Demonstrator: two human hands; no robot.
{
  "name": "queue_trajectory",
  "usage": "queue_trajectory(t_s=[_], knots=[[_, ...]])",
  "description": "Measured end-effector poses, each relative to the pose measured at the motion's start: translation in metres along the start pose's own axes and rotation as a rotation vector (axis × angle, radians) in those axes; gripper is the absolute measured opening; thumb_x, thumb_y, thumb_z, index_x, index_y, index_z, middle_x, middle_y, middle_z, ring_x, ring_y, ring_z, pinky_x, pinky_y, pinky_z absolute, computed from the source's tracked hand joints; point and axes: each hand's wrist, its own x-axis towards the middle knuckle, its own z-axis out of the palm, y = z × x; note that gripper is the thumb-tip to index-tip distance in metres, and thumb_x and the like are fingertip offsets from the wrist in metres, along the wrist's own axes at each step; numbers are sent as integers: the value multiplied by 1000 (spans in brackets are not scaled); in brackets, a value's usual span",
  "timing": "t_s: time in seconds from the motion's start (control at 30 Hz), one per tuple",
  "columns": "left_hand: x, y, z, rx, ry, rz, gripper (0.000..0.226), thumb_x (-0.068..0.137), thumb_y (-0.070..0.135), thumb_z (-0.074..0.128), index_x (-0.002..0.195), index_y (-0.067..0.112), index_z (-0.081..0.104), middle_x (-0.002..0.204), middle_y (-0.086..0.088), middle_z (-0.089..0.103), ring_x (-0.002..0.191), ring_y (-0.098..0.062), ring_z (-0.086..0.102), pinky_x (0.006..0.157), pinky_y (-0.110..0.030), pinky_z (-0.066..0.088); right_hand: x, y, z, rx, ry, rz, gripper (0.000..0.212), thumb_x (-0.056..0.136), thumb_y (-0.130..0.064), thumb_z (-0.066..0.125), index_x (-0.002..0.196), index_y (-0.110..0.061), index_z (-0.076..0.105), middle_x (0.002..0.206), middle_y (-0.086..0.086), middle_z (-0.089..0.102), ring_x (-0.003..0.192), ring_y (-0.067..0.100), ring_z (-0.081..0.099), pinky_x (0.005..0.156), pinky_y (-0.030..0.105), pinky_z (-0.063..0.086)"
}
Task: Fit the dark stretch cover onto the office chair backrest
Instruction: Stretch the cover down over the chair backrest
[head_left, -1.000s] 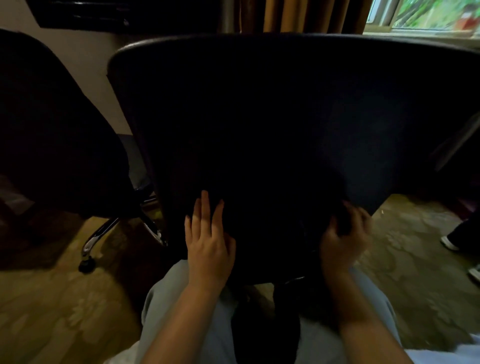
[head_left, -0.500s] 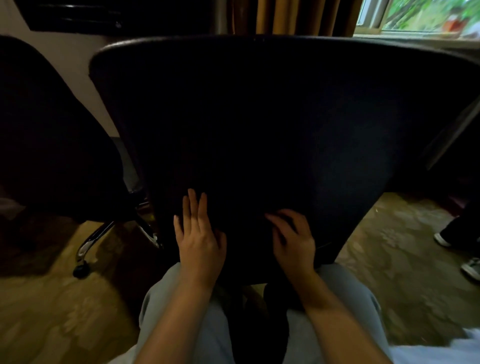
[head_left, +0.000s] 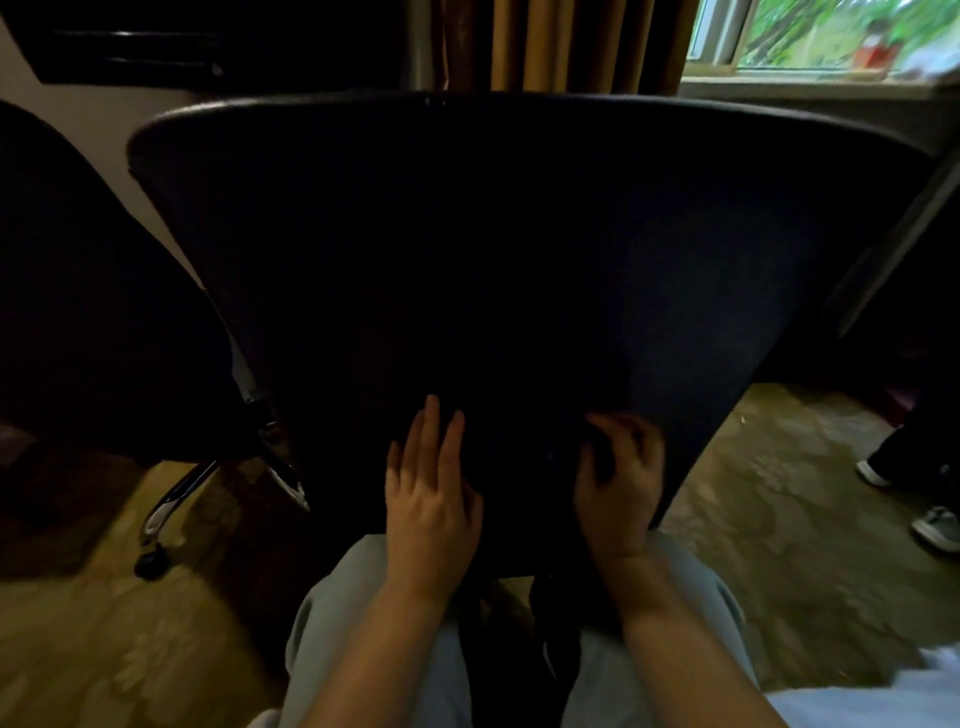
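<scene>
The office chair backrest fills the middle of the view, wrapped in the dark stretch cover (head_left: 519, 249). Its back faces me and narrows toward the bottom. My left hand (head_left: 431, 499) lies flat on the lower part of the cover, fingers together and pointing up. My right hand (head_left: 618, 483) is at the lower edge to the right, its fingers curled into a fold of the dark fabric. The bottom hem is too dark to make out.
A second dark office chair (head_left: 88, 291) stands at the left, with a chrome leg and caster (head_left: 156, 540) on the patterned carpet. My knees in grey trousers sit below the backrest. Someone's shoes (head_left: 935, 525) are at the right edge. Curtains and a window are behind.
My right hand came in from the backrest's right edge toward the centre, then its fingers curled into the fabric. My left hand stayed flat in about the same place.
</scene>
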Motion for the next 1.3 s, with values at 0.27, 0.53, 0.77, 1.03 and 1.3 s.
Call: queue_trajectory(t_s=[0.27, 0.53, 0.77, 1.03, 1.3], knots=[[0, -20, -7, 55, -66, -62, 67, 84, 29, 43, 148, 16, 26, 159, -4, 17, 145, -22, 19, 115, -51, 23, -3, 11, -3, 33, -25, -2, 25, 84, -13, 55, 105, -7, 65, 107, 16, 58, 97, 20, 54, 93, 5, 34], [-1, -10, -5, 16, -42, -88, 66, 86, 29, 44, 147, 15, 26, 159, -7, 15, 144, -25, 21, 116, -48, 21, 29, 28, -14, 100, 324, 456, 36, 77, -8, 52, 110, 4, 58, 106, 24, 58, 103, 28, 54, 94, 12, 37], [-1, -5, 1, 36, -48, -97, 65, 83, 26, 46, 145, 11, 32, 158, -15, 15, 141, -33, 25, 112, -53, 26, -2, -1, 1, -43, -39, -69, 25, 82, -8, 53, 102, -7, 68, 111, 9, 53, 100, 22, 52, 94, 8, 33], [-2, -21, -8, 52, -82, -63, 67, 84, 30, 44, 147, 16, 26, 159, -3, 15, 145, -22, 18, 114, -53, 24, 19, 8, -18, -20, 43, 43, 25, 79, -1, 59, 103, -4, 67, 109, 14, 55, 99, 21, 53, 93, 3, 31], [-2, -2, 3, 14, -25, -102, 64, 83, 23, 51, 143, 10, 34, 157, -15, 16, 141, -35, 23, 110, -57, 31, 67, 1, -39, -20, 256, 67, 27, 74, 9, 56, 100, 6, 63, 105, 28, 55, 104, 25, 50, 95, 8, 31]])
